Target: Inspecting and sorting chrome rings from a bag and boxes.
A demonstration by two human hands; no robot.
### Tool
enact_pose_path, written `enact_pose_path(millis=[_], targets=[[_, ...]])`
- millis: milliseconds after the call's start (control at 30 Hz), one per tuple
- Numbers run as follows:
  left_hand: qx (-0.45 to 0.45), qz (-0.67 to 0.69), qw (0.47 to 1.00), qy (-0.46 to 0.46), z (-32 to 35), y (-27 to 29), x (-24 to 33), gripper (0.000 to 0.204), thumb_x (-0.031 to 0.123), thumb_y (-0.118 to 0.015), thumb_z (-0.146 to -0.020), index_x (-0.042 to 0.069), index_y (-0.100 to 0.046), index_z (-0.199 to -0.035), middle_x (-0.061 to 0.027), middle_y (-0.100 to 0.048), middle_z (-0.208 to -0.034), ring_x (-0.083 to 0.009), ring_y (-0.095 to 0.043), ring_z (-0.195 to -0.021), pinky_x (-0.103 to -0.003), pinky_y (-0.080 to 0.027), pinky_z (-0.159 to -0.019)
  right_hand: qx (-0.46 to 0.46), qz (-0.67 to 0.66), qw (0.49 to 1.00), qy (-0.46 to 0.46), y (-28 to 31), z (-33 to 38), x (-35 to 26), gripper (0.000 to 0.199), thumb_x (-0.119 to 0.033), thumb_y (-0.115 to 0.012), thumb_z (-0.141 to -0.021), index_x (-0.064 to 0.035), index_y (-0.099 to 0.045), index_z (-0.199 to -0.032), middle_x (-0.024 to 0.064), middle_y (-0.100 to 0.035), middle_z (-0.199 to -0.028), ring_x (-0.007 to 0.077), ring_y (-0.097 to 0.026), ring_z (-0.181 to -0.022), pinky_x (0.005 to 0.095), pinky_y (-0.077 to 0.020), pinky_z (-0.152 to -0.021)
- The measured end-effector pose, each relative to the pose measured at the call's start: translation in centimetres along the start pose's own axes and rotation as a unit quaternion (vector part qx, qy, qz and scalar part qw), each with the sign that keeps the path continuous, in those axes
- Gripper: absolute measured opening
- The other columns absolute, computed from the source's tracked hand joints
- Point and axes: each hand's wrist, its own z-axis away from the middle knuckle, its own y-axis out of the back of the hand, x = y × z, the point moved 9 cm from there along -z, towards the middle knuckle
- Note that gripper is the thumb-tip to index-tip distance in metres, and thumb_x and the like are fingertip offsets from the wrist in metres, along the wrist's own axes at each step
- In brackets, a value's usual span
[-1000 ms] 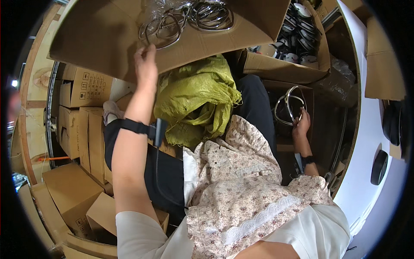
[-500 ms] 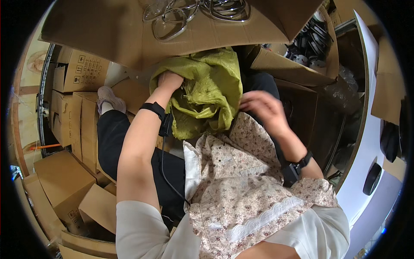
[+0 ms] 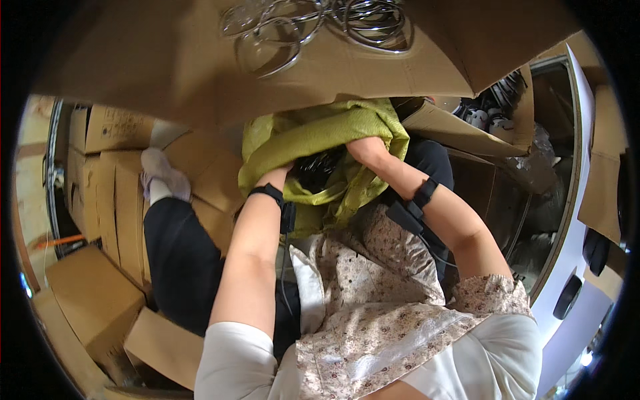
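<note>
A yellow-green woven sack (image 3: 303, 143) stands between my knees with its mouth spread toward me. Both forearms reach into it. My left hand (image 3: 281, 173) is inside at the left rim, and only its wrist end shows. At the right, my right hand (image 3: 367, 149) goes in under the folded upper rim, its back partly visible. The sack hides the fingers of both hands, so what they hold cannot be seen. Between them, dark shiny contents (image 3: 317, 171) show in the opening; their kind is unclear. Each wrist wears a black strap with a small device.
Above the sack hangs the edge of a large carton (image 3: 280, 87) holding loops of shiny metal tubing (image 3: 373, 27). An open box (image 3: 460, 133) of black-and-white parts is at the right. Cardboard boxes (image 3: 93, 293) crowd the left, and a white panel (image 3: 567, 220) stands at the far right.
My right hand has moved from beside the sack into its mouth. My left hand remains inside, now lower at the left rim. The mouth is wider, showing dark contents.
</note>
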Motion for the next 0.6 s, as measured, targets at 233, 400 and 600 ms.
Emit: enact_pose_path(millis=[233, 400, 600], targets=[[-0.046, -0.047, 0.998, -0.021, -3.8, -0.5, -0.2, 0.054, 0.032, -0.044, -0.095, 0.012, -0.035, -0.144, -0.0137, -0.028, -0.152, -0.0296, -0.024, -0.141, -0.039, -0.02, -0.115, 0.032, -0.286, 0.955, -0.066, 3.2, -0.1, 1.2, 0.032, -0.015, -0.045, -0.091, -0.0034, -0.059, -0.117, 0.0175, -0.057, -0.124, 0.0337, -0.05, -0.118, 0.0407, -0.0381, -0.101], [-0.05, -0.09, 0.993, -0.063, -0.4, -2.6, 0.3, 0.052, 0.03, -0.043, -0.096, 0.011, -0.036, -0.144, -0.0136, -0.031, -0.15, -0.0294, -0.025, -0.14, -0.039, -0.022, -0.114, -0.015, -0.255, 0.964, -0.072, 3.2, 1.0, 1.4, 0.034, -0.017, -0.045, -0.091, -0.0037, -0.058, -0.119, 0.0172, -0.056, -0.127, 0.0325, -0.05, -0.12, 0.0404, -0.0386, -0.102], [-0.019, -0.137, 0.987, -0.084, -5.6, -0.8, 1.3, 0.05, 0.029, -0.043, -0.096, 0.011, -0.037, -0.143, -0.0134, -0.033, -0.149, -0.0291, -0.028, -0.139, -0.039, -0.023, -0.114, -0.015, -0.186, 0.979, -0.085, 1.2, 1.3, 0.5, 0.034, -0.017, -0.046, -0.09, -0.0024, -0.059, -0.118, 0.0192, -0.057, -0.124, 0.034, -0.052, -0.117, 0.0417, -0.0408, -0.1]])
